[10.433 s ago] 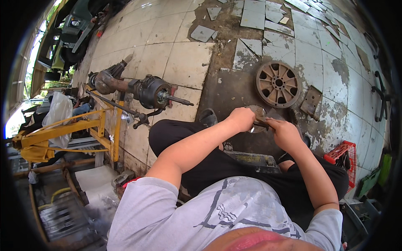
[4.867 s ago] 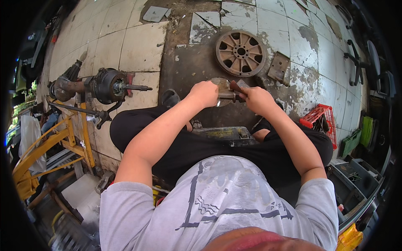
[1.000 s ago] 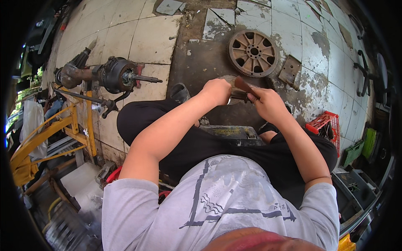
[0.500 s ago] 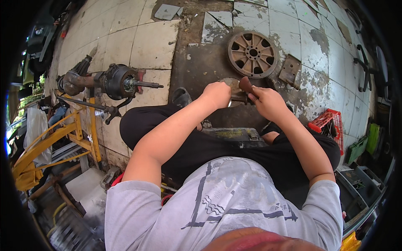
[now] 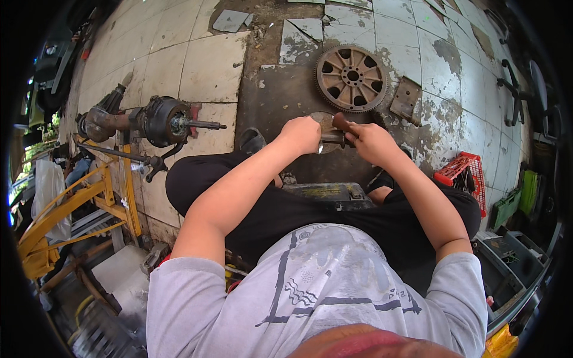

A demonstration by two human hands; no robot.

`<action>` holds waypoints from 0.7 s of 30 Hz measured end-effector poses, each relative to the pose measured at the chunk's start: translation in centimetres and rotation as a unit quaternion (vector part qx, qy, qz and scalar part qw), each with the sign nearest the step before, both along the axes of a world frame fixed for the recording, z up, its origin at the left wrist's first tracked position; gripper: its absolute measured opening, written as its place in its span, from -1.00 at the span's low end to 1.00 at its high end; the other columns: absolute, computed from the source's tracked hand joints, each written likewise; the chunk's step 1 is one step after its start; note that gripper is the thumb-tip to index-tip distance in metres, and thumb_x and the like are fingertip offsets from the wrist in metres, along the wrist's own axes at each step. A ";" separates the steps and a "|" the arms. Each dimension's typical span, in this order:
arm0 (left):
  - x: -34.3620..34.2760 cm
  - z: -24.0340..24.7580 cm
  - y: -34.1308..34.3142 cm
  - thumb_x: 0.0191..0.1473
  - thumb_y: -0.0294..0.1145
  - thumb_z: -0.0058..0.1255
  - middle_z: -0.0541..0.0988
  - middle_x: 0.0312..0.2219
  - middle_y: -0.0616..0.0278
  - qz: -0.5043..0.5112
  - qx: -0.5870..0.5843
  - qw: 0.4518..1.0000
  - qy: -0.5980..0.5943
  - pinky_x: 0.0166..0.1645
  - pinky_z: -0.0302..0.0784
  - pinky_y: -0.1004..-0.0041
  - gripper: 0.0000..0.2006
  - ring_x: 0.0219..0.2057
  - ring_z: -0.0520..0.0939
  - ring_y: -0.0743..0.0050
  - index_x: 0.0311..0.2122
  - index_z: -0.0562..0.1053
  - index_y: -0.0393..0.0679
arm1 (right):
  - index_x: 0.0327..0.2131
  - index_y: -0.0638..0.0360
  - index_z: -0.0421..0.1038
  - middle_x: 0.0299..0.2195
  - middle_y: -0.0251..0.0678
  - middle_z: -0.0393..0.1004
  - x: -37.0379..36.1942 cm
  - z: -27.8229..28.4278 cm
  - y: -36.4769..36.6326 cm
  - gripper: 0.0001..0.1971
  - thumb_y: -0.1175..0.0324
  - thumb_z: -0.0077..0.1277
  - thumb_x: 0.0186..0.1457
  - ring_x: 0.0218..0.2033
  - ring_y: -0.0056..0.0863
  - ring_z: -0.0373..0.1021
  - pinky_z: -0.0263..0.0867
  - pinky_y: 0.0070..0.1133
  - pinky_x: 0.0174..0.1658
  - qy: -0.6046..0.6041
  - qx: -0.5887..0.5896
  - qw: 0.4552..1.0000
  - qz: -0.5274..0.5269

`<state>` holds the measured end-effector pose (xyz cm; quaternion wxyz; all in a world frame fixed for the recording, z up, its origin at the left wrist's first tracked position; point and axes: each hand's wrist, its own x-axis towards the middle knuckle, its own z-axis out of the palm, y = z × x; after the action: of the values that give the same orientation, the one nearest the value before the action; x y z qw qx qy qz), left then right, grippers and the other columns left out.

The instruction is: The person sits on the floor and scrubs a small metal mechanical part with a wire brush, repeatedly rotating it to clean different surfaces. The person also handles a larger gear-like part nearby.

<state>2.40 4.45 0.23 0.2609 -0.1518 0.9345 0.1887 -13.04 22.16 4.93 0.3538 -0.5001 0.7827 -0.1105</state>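
Between my knees, my left hand [image 5: 302, 135] is closed on the near-left side of a metal part with a round, flat, worn face [image 5: 326, 123] and a short shaft-like section [image 5: 335, 138]. Its fingers hide much of that part. My right hand [image 5: 371, 142] pinches a curled reddish-brown piece of sandpaper [image 5: 342, 122] between thumb and fingers, against the part's right side. Just beyond both hands, a large rusty flywheel with a toothed rim [image 5: 352, 76] lies flat on the floor.
A rusty metal plate [image 5: 406, 99] lies right of the flywheel. At left, a greasy axle assembly [image 5: 162, 121] with a protruding shaft stands near a yellow frame [image 5: 89, 190]. A dark case [image 5: 328, 192] sits between my legs, a red plastic crate [image 5: 464, 173] by my right knee.
The sandpaper has tipped and shifted slightly on the metal part, baring more of the shaft section. My left hand keeps its grip. The whole view has slid a little sideways.
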 end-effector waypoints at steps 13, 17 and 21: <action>-0.2 0.2 -0.2 -0.06 -0.36 0.25 0.76 -0.28 -0.06 0.008 0.018 1.000 -0.001 -0.08 0.75 0.11 -0.81 -0.18 0.80 -0.06 -0.33 0.73 -0.18 | -0.04 0.21 0.62 -0.07 0.03 0.66 1.3 1.1 0.9 -0.70 0.22 0.09 0.35 -0.06 0.10 0.56 0.48 -0.15 0.02 -0.033 -0.107 0.994 -0.022; 0.1 -0.2 -0.1 -0.07 -0.35 0.25 0.76 -0.28 -0.05 0.022 0.012 1.000 0.000 -0.07 0.74 0.11 -0.81 -0.18 0.80 -0.06 -0.33 0.73 -0.18 | -0.03 0.20 0.63 -0.03 0.01 0.65 0.6 0.8 -0.2 -0.70 0.22 0.09 0.34 -0.05 0.06 0.58 0.50 -0.17 0.03 0.040 -0.001 0.999 -0.008; -0.3 0.2 -0.2 -0.05 -0.34 0.24 0.76 -0.29 -0.05 0.024 0.024 0.999 -0.003 -0.08 0.74 0.11 -0.81 -0.18 0.80 -0.05 -0.32 0.73 -0.17 | -0.04 0.18 0.64 -0.02 -0.02 0.66 1.3 -1.2 2.0 -0.71 0.23 0.08 0.34 -0.04 0.02 0.59 0.51 -0.18 0.04 0.046 -0.163 0.986 -0.008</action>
<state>2.13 4.24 0.46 0.2622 -0.1686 0.9252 0.2166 -11.73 24.14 3.74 0.2306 -0.5493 0.7735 -0.2165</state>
